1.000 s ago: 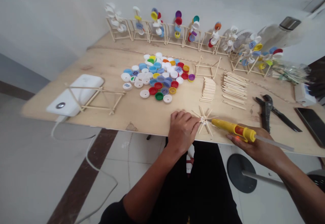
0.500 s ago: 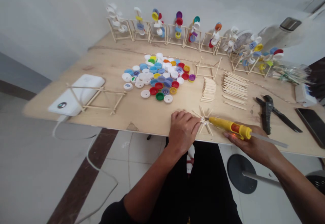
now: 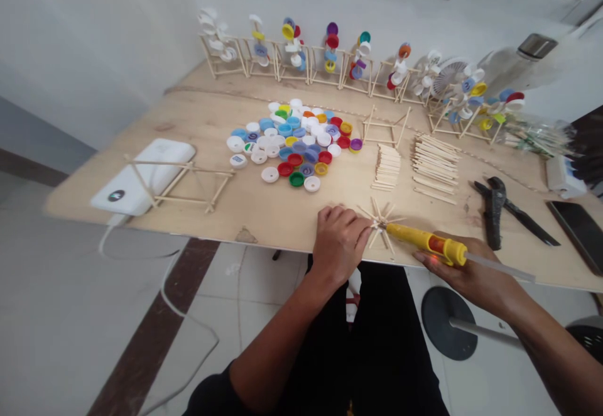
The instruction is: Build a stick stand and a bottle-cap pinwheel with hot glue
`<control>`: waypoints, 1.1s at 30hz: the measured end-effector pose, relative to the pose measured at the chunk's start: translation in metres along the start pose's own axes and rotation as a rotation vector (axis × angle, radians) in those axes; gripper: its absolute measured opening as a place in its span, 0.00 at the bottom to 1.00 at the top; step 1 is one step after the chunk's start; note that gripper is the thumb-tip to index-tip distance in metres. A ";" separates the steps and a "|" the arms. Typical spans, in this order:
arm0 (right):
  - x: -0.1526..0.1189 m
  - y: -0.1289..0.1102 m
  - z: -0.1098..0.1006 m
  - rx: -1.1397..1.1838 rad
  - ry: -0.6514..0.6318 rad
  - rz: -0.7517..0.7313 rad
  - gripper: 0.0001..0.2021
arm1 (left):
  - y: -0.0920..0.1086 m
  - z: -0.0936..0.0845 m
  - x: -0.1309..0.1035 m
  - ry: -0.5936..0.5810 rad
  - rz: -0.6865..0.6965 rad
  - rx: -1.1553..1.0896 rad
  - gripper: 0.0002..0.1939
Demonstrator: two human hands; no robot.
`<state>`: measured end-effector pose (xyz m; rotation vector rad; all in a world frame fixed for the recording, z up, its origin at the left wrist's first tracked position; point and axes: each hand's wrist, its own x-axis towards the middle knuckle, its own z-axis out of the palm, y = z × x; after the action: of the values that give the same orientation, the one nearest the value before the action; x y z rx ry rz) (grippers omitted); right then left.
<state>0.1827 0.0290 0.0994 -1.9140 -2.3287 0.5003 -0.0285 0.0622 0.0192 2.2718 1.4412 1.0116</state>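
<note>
1 stick star (image 3: 378, 222), flat near the front edge of the tabletop (image 3: 282, 215); 1 left hand (image 3: 336, 243), thumb and fingers closed on the star's left side; 1 right hand (image 3: 475, 271), grasping 1 yellow glue gun (image 3: 414, 237), nozzle at the star's hub; 1 spread of loose bottle caps (image 3: 301, 142), mid-tabletop; 2 stick groups (image 3: 436, 164), right of the caps; 1 white power bank (image 3: 164, 149), toward the left edge; 1 dark phone (image 3: 577, 230), toward the front edge's right end.
</note>
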 end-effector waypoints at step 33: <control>-0.011 0.011 0.012 0.033 0.081 -0.008 0.18 | 0.001 0.002 0.000 0.003 -0.019 -0.003 0.06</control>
<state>0.1917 0.0180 0.0863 -1.8731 -2.2627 0.4489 -0.0270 0.0621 0.0184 2.2514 1.4588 1.0109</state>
